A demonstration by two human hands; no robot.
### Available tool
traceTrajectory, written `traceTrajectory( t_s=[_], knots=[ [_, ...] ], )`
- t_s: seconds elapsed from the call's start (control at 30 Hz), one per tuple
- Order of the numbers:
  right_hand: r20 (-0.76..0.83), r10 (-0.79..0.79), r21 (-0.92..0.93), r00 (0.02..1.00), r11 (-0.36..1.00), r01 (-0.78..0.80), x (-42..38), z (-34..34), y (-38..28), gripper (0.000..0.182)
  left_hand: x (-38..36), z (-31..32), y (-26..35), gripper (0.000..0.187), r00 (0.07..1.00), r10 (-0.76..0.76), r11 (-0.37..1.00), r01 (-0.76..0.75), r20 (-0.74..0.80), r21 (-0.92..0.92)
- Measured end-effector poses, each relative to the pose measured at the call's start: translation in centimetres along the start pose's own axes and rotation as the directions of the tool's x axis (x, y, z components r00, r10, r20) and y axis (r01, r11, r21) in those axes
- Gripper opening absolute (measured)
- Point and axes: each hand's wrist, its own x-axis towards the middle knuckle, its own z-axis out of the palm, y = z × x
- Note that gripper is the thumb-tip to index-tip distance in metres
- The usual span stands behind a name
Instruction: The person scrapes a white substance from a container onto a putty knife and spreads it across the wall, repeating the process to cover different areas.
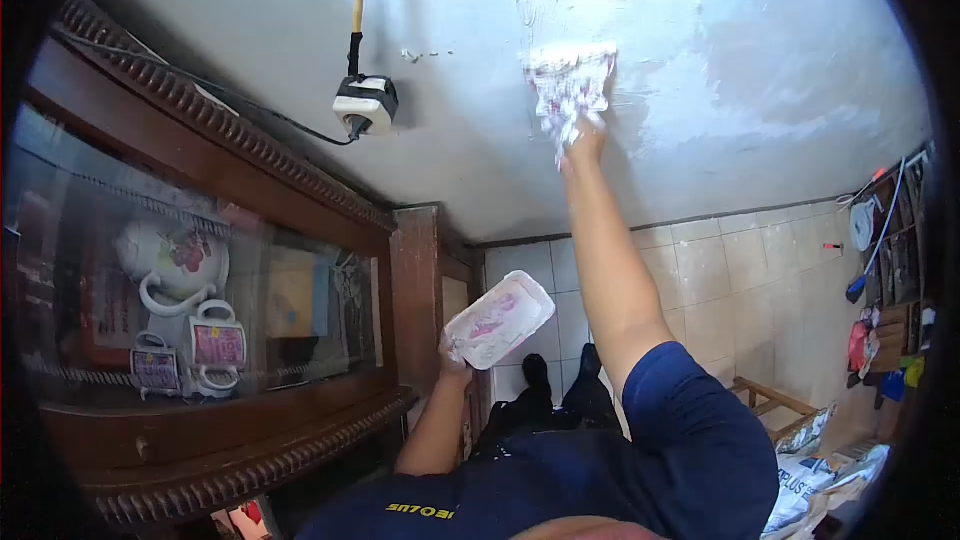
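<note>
Fingers of the right hand (584, 143) grip a smeared scraper (572, 75) at the wall (450, 175), 1 o'clock from centre, blade toward 12; the left hand's (454, 360) clasp a tray (500, 321), long axis 8-to-2 o'clock.

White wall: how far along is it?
The white wall looks coated at right, where it shines. The right hand holds a wide, smeared scraper against it; the left hand, a white rectangular tub. Probably left: ridges above the scraper and the duller area near the black-and-white socket.
</note>
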Motion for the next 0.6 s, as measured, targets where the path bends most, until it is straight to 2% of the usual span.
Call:
traceTrajectory(
  t_s=[0.03,0.1,0.17,0.23,0.3,0.33,0.37,0.4,0.43,0.5,0.53,0.6],
  knots=[
    [-0.045,0.022,0.012,0.999,1.0,-0.022,-0.6,-1.9,1.4,0.015,0.0,-0.7,-0.4,0.047,1.0,0.005,1.0,-0.005,-0.029,0.013],
    [-0.183,0.161,-0.012,0.97,0.986,-0.166,-2.5,-4.8,3.3,0.022,-0.2,-0.5,-0.3,0.047,0.999,-0.004,1.0,0.004,-0.051,-0.001],
    [-0.131,0.195,-0.015,0.972,0.98,-0.199,-4.6,-7.4,3.1,0.027,-0.3,0.0,0.1,0.048,0.996,-0.071,0.997,0.069,-0.044,-0.046],
    [-0.087,0.232,-0.02,0.969,0.972,-0.235,-6.2,-8.1,2.8,0.033,-0.2,-0.6,-0.1,0.049,0.998,-0.044,0.999,0.044,-0.052,-0.017],
    [-0.059,0.269,0.079,0.961,0.961,-0.264,-8.2,-7.0,0.9,0.038,-0.4,-0.6,-0.2,0.049,0.997,0.022,0.998,-0.018,0.078,-0.052],
    [0.018,0.244,0.136,0.97,0.96,-0.244,-8.8,-6.0,-0.4,0.039,-0.5,-0.5,-0.2,0.049,0.997,0.02,0.998,-0.016,0.078,-0.056],
    [0.006,0.205,0.104,0.979,0.973,-0.204,-9.6,-4.4,-2.0,0.039,-0.7,-0.3,0.0,0.049,0.998,0.026,0.999,-0.023,0.06,-0.044],
    [0.118,0.085,0.139,0.989,0.985,-0.102,-9.9,-1.5,-4.2,0.039,-0.9,-0.2,0.2,0.05,0.999,0.032,0.999,-0.031,0.041,-0.031],
    [0.223,-0.04,0.185,0.974,0.983,-0.002,-9.5,1.6,-6.4,0.039,-1.2,0.1,0.4,0.05,0.999,0.033,0.999,-0.032,0.041,-0.032],
    [0.45,-0.17,0.093,0.877,0.985,0.143,-7.3,5.3,-9.8,0.042,-1.7,0.7,0.7,0.049,0.999,0.037,0.997,-0.035,0.027,-0.066],
    [0.39,-0.15,0.095,0.908,0.988,0.122,-7.0,7.7,-12.0,0.038,-2.1,1.3,1.1,0.049,0.991,0.065,0.997,-0.059,0.114,-0.054],
    [0.329,-0.13,0.099,0.936,0.99,0.102,-4.6,10.4,-13.3,0.034,-2.4,1.8,1.4,0.049,0.994,0.036,0.996,-0.027,0.099,-0.085]
  ],
)
